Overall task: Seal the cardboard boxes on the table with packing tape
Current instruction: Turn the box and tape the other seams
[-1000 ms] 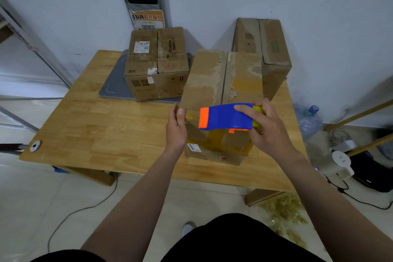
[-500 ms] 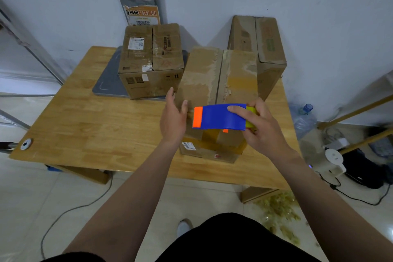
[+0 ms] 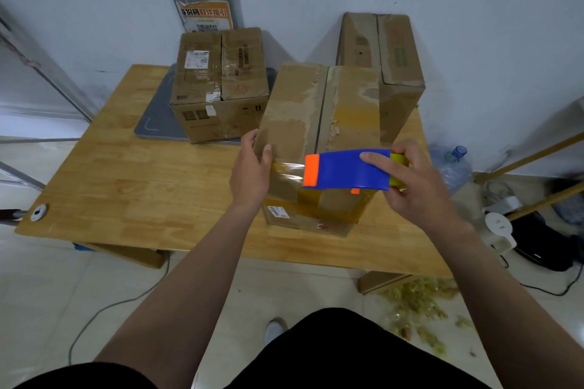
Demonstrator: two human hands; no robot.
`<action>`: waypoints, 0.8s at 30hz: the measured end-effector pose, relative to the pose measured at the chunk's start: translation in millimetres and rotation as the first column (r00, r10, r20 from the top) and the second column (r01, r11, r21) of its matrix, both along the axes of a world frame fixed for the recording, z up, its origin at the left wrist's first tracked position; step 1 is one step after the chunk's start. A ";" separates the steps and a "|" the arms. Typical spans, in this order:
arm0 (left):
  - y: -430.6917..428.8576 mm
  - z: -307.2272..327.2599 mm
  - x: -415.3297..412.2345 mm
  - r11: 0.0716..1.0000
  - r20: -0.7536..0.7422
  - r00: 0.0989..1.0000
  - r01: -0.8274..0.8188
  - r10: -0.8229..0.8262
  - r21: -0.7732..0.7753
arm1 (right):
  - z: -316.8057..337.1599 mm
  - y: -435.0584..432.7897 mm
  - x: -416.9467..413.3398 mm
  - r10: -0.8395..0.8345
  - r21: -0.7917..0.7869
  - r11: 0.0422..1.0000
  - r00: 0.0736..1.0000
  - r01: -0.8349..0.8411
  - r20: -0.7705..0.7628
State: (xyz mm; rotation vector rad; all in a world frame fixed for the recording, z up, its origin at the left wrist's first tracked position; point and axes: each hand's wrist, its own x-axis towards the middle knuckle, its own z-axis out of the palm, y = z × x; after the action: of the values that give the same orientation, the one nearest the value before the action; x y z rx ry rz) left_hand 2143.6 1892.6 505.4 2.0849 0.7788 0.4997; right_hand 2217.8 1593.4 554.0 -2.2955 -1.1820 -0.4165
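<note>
A tall cardboard box (image 3: 319,110) stands at the near right of the wooden table (image 3: 126,186), its top flaps closed along a middle seam. My left hand (image 3: 251,170) presses on the box's near left corner, thumb on the top edge. My right hand (image 3: 414,183) grips a blue and orange tape dispenser (image 3: 346,169) at the box's near top edge. A short strip of clear tape (image 3: 287,169) stretches from the dispenser's orange end to my left thumb. Two more boxes stand behind: one with labels (image 3: 218,82) at the back left, one (image 3: 392,54) against the wall.
A grey flat scale or mat (image 3: 158,118) lies under the labelled box. A water bottle (image 3: 450,164), cables and a white device (image 3: 499,226) sit on the floor to the right. Scraps of tape (image 3: 417,300) litter the floor below the table's right end.
My left hand has slid up from the box's front face to its near left top corner. The dispenser has drawn to the right, pulling out a strip of clear tape.
</note>
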 end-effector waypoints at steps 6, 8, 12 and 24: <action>-2.0 -7.0 2.5 0.999 0.032 0.999 -0.007 0.006 0.054 | -7.6 -20.0 4.4 -0.040 0.033 0.999 0.999 0.040 0.008; -2.2 -9.6 3.8 0.982 0.016 0.999 -0.047 0.045 0.182 | -6.9 -16.3 3.7 -0.036 0.039 0.999 0.999 0.035 0.004; -9.5 -7.4 9.7 0.896 -0.011 0.997 -0.062 0.074 0.440 | -5.3 -12.8 1.5 -0.042 0.022 0.999 0.999 0.042 0.000; -52.7 2.3 38.3 0.832 0.053 0.978 0.144 -0.204 0.536 | 0.6 -15.7 -1.9 -0.039 -0.002 0.999 0.999 0.039 -0.013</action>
State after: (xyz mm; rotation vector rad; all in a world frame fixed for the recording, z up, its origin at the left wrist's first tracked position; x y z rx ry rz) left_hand 2181.9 1839.9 507.7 2.5819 0.4004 0.7876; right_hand 2215.9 1577.7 554.5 -2.3225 -1.1334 -0.4146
